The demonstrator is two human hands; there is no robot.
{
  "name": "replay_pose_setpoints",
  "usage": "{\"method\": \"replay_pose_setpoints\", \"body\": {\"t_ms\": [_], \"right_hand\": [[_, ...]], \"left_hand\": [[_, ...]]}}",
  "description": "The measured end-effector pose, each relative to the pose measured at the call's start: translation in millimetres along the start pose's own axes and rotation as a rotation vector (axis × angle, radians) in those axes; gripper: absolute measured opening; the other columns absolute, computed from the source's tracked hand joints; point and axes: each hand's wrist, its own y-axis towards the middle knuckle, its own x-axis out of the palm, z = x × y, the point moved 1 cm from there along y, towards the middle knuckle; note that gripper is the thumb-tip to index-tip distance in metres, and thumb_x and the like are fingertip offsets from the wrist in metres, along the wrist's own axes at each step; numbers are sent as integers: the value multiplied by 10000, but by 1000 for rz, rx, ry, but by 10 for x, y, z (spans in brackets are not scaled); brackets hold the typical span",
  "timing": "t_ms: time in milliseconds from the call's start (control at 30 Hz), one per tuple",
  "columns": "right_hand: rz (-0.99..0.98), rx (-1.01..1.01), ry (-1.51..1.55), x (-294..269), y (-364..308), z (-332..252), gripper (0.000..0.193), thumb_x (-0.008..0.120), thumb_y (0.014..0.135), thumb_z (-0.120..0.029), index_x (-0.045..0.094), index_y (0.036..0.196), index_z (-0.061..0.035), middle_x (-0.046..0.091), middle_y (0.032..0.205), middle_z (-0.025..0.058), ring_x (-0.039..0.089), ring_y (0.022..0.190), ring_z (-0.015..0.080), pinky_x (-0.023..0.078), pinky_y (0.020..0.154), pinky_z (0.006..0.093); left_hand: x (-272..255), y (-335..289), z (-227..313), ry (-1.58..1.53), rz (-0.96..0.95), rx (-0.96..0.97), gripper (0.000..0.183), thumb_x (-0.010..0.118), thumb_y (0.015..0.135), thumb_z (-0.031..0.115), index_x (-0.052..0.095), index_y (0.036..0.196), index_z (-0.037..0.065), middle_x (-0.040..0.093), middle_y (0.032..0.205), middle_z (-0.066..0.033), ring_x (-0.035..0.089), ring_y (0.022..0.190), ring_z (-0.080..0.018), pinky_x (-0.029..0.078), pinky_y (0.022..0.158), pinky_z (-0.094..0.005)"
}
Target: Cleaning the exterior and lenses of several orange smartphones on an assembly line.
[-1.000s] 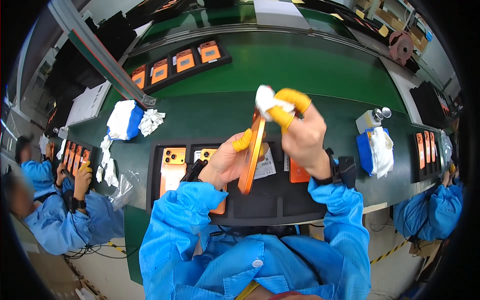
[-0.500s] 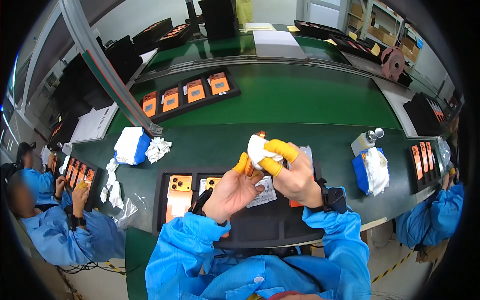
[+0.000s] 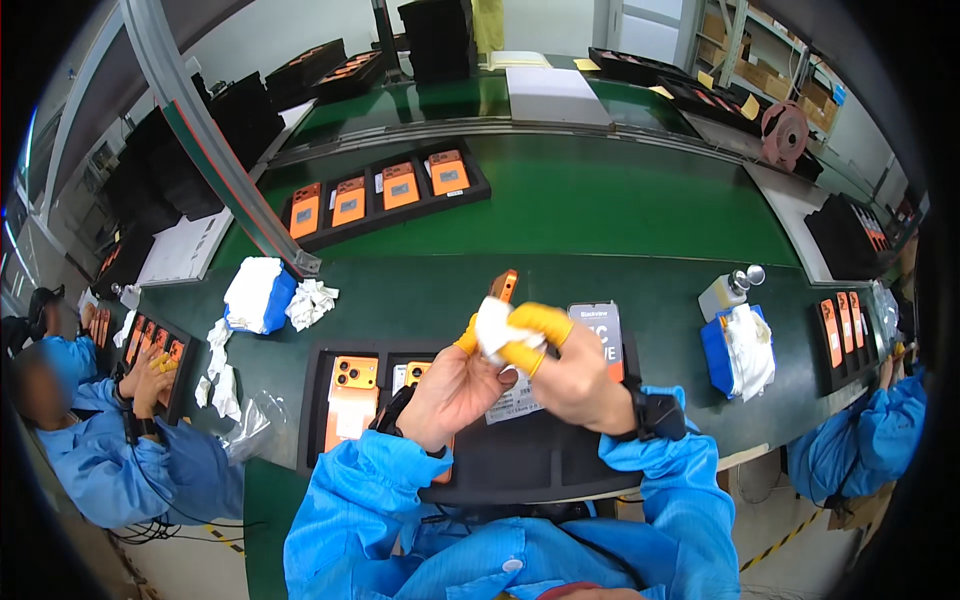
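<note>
Above the black foam tray [image 3: 505,470], my left hand [image 3: 445,395] grips an orange phone [image 3: 504,285] tilted on edge, its far end pointing away from me. A folded white cloth [image 3: 492,325] is in my right hand [image 3: 575,375], pressed against the phone and covering much of it. Yellow finger cots cover several fingertips of both hands. Another orange phone [image 3: 350,405] lies back up at the left of the tray. Beside it is a phone [image 3: 417,371] mostly hidden by my left hand. A grey and orange printed panel [image 3: 597,325] sits at the tray's right.
On the green belt stands a black tray [image 3: 410,210] of orange phones. Blue bins of white cloths [image 3: 258,295] [image 3: 745,350] flank me, with a pump bottle [image 3: 722,292] at right. Crumpled cloths and a plastic bag [image 3: 257,428] lie left. Co-workers sit on both sides.
My hands and the phone have shifted slightly left, and the phone's angle has changed. The tray on the belt has slid a little to the right.
</note>
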Motion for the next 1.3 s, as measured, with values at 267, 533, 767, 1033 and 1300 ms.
{"method": "replay_pose_setpoints", "body": {"t_ms": [267, 533, 767, 1033, 1300], "right_hand": [[-21, -96, -30, 16, -61, 40, 349, 686, 570, -65, 687, 913, 0, 628, 1031, 159, 568, 648, 221, 456, 522, 324], [58, 105, -158, -64, 58, 245, 401, 640, 571, 72, 703, 959, -7, 616, 1035, 178, 636, 776, 308, 526, 643, 350], [28, -2, -33, 33, -19, 117, 287, 682, 607, -26, 702, 893, -24, 629, 1005, 174, 624, 705, 272, 507, 587, 340], [102, 92, -238, -176, 94, 315, 343, 617, 611, 82, 703, 933, 2, 621, 1009, 194, 628, 738, 309, 516, 615, 351], [272, 227, -203, -565, 232, 403, 380, 543, 697, 185, 685, 1012, 28, 611, 1050, 188, 655, 834, 281, 533, 751, 307]], "left_hand": [[20, -35, -34, 53, 188, 81, 275, 463, 995, 241, 538, 1145, 24, 607, 1073, -96, 597, 884, -197, 505, 782, -344], [-18, 39, -14, 55, 39, 12, 276, 440, 996, 255, 606, 1073, 48, 619, 901, -49, 482, 710, -177, 412, 704, -331], [314, 60, -98, 49, 272, 96, 273, 428, 1001, 236, 571, 1112, 32, 613, 952, -78, 476, 701, -174, 413, 704, -323], [135, 13, -27, 147, 63, 107, 255, 499, 972, 202, 567, 1155, 38, 638, 1066, -83, 603, 1080, -242, 539, 828, -352], [274, 10, -148, 2184, 735, 458, 291, 675, 784, 110, 503, 951, -56, 628, 687, -241, 657, 648, -376, 520, 593, -436]]}}
